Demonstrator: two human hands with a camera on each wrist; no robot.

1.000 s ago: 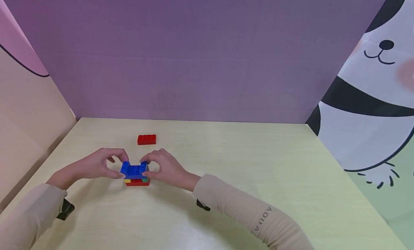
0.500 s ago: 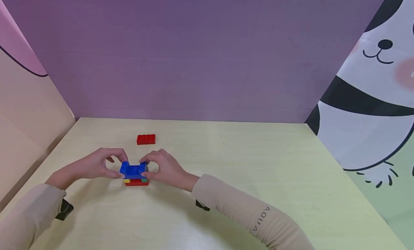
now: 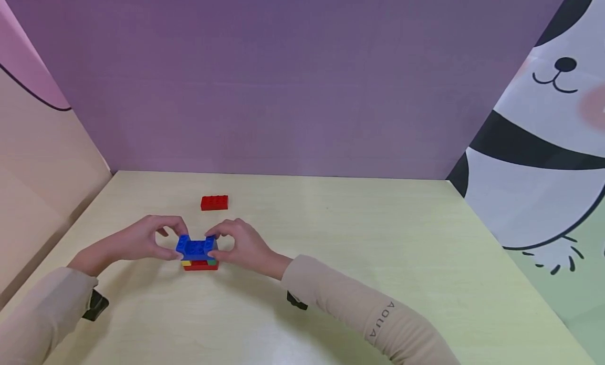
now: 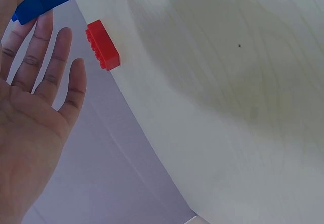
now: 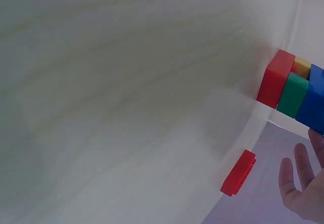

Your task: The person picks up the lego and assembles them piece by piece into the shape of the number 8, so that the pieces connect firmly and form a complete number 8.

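A small brick stack stands at the left of the table. Its base is a red brick, with a yellow brick and a green brick at opposite ends above it. Across the top lies blue brickwork, raised and studded at both ends. My left hand pinches its left end between thumb and index finger. At the right end, my right hand holds the blue part the same way. The other fingers of the left hand spread away from the stack in the left wrist view.
Behind the stack, a separate red brick lies on the pale wooden table. A purple panel rises along the far edge, and a pale wall borders the left side. Black wrist devices show under both sleeves.
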